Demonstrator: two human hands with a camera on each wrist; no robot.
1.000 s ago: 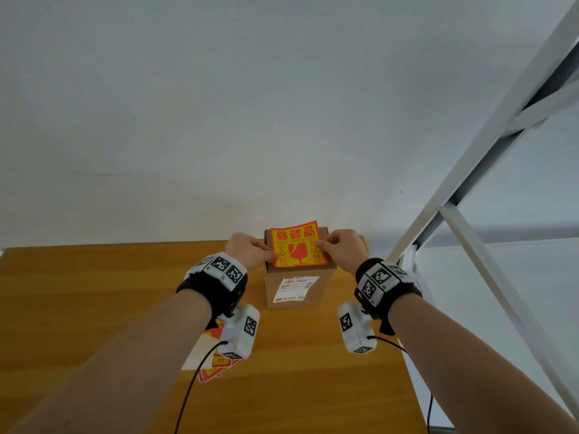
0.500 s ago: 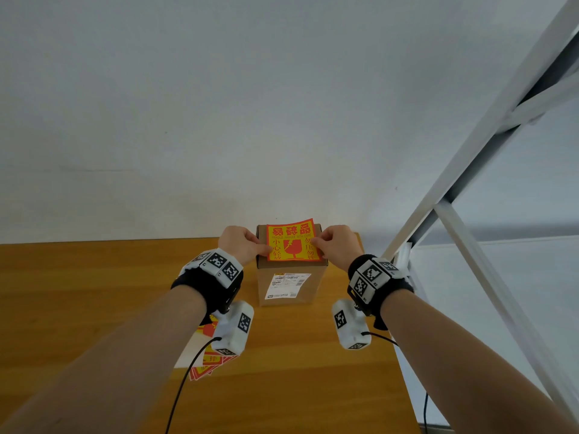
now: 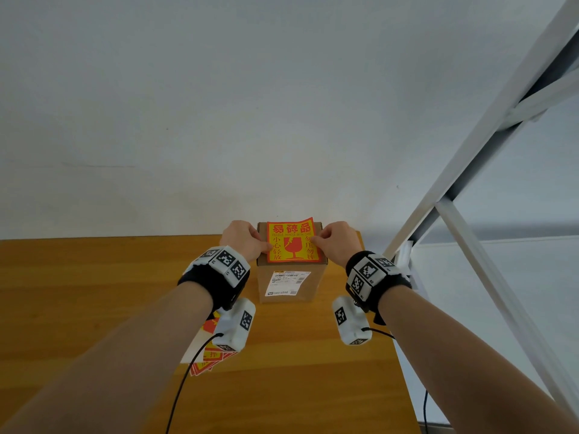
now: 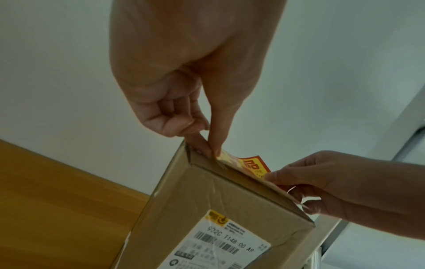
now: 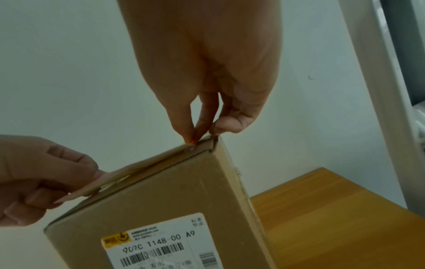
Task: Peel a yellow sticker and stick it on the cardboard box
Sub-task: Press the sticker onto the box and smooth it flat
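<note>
Both hands (image 3: 242,241) (image 3: 336,242) pinch sticker (image 3: 293,241) edges atop box (image 3: 289,283).

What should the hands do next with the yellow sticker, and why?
Probably lower it flat and press it down. The left hand and right hand pinch the yellow sticker by its sides over the cardboard box top, and its far edge looks lifted.

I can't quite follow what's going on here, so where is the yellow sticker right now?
In the head view the yellow sticker sits over the top of the cardboard box, pinched between the left hand and right hand.
</note>
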